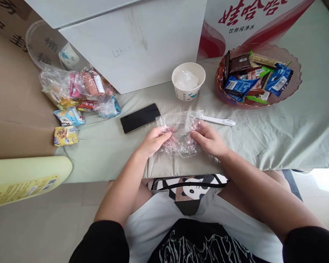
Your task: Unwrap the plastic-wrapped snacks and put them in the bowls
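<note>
Clear plastic bag (181,137), centre: spread, pinched by left hand (155,141) and right hand (208,138). Cup (184,95), upper centre: crumpled plastic (186,79) already inside.

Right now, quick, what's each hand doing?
Left hand: closed, pinching one side of the clear plastic.
Right hand: closed, pinching the other side of it.

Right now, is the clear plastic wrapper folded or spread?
Spread but crinkled: the clear plastic wrapper spans left hand to right hand.

Left fingers (166,136) and right fingers (196,136) hold a clear plastic bag (181,137) near a phone (139,118).
</note>
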Available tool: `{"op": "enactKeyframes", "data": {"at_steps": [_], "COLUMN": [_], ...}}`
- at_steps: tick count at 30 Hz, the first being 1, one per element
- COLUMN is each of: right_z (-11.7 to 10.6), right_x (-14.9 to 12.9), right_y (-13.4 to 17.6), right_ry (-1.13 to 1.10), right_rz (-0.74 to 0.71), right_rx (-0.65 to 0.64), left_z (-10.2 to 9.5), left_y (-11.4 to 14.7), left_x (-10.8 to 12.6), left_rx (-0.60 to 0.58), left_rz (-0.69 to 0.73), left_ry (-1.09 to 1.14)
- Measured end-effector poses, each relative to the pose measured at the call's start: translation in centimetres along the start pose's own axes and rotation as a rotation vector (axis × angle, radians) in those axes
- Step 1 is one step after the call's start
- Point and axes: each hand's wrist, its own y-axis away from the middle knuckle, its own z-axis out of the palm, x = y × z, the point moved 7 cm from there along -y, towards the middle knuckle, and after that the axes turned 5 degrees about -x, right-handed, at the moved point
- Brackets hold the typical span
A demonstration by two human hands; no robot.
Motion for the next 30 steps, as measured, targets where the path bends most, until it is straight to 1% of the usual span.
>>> {"op": "enactKeyframes", "data": {"at_steps": [2,3,6,9,11,13,16,17,18,20,22,24,25,26,27,28,30], "right_z": [0.1,0.1,-0.2,-0.4,-0.6,-1.0,-1.4,-1.5,-1.7,-2.2,-2.4,-2.4,-2.3,-2.1,-1.8,-1.3,-0.2], "right_x": [0.1,0.1,0.2,0.4,0.4,0.2,0.1,0.2,0.2,0.5,0.8,0.6,0.4,0.0,-0.4,-0.8,-1.3], "right_y": [0.1,0.1,-0.1,-0.4,-0.4,-0.3,-0.1,-0.2,-0.2,-0.4,-0.6,-0.6,-0.4,-0.2,0.1,0.4,1.0], "right_ry": [-0.051,-0.074,-0.171,-0.258,-0.244,-0.139,0.092,0.113,0.091,-0.020,-0.084,-0.016,0.047,0.121,0.205,0.293,0.463], "right_rz": [0.019,0.021,-0.003,-0.007,-0.007,-0.018,-0.015,-0.014,-0.018,-0.034,-0.045,-0.059,-0.079,-0.108,-0.146,-0.187,-0.252], "right_rx": [0.005,0.013,0.061,0.077,0.087,0.119,0.189,0.218,0.254,0.320,0.348,0.349,0.350,0.354,0.357,0.354,0.327], "left_z": [-0.2,-0.3,-0.9,-1.4,-1.4,-1.5,-2.0,-2.4,-2.8,-4.1,-5.2,-5.3,-4.8,-4.0,-3.0,-1.8,0.3], "left_y": [0.2,0.3,0.4,0.3,0.2,0.2,0.2,0.1,0.1,0.2,0.9,1.7,2.0,2.3,2.3,2.2,1.6], "left_x": [0.2,0.5,1.7,2.3,2.5,2.6,2.6,2.6,2.7,3.2,3.8,4.2,4.2,4.2,4.1,3.9,2.9], "left_rx": [0.031,0.046,0.080,0.078,0.058,0.081,0.197,0.241,0.290,0.420,0.569,0.679,0.700,0.689,0.641,0.559,0.333], "left_rz": [0.029,0.067,0.188,0.234,0.259,0.319,0.402,0.422,0.450,0.550,0.665,0.741,0.761,0.774,0.777,0.764,0.686], "left_ry": [-0.031,-0.007,0.149,0.239,0.210,0.097,-0.151,-0.202,-0.224,-0.218,-0.236,-0.322,-0.387,-0.458,-0.526,-0.580,-0.614]}}
